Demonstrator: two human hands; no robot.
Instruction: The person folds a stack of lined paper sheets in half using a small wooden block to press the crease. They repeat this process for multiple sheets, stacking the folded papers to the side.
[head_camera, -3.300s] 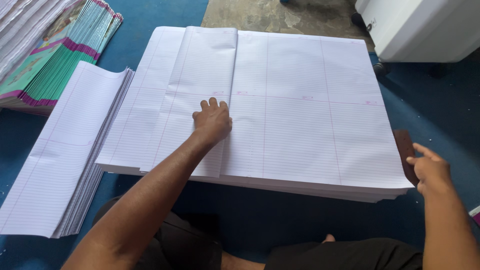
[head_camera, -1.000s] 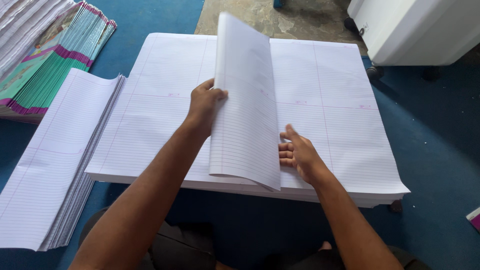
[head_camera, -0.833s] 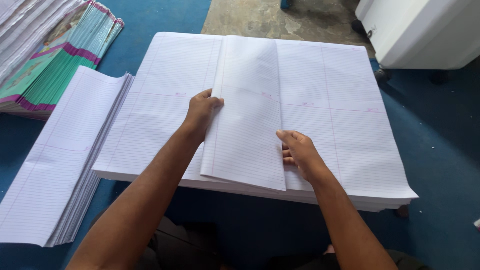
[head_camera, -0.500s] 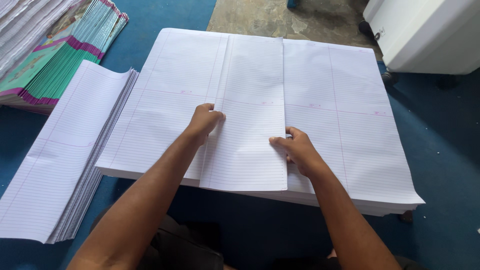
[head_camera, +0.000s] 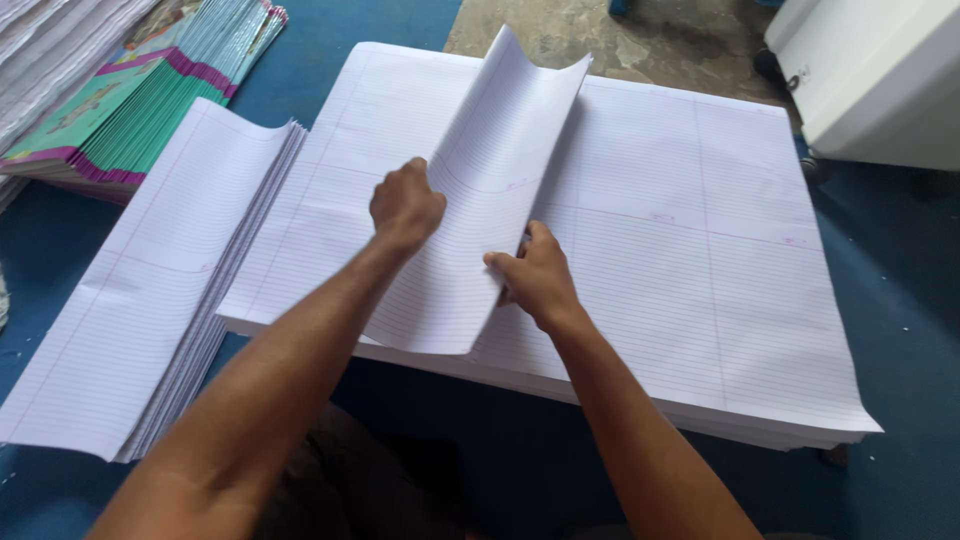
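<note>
A folded sheet of ruled white paper (head_camera: 480, 200) is lifted off a big stack of large ruled sheets (head_camera: 690, 250), its far end curling up. My left hand (head_camera: 405, 205) grips the folded sheet's left edge. On the right edge, my right hand (head_camera: 535, 275) holds the same sheet with the fingers tucked under it. Both forearms reach in from the bottom of the view.
A pile of folded ruled sheets (head_camera: 150, 290) lies to the left of the big stack. Behind it, at the top left, is a fanned pile of green and pink booklet covers (head_camera: 150, 100). A white cabinet (head_camera: 880, 70) stands at the top right. Blue floor surrounds the stacks.
The folded sheet lay pressed flat on the stack half a second ago; now both hands have raised it, and its far end curls upward.
</note>
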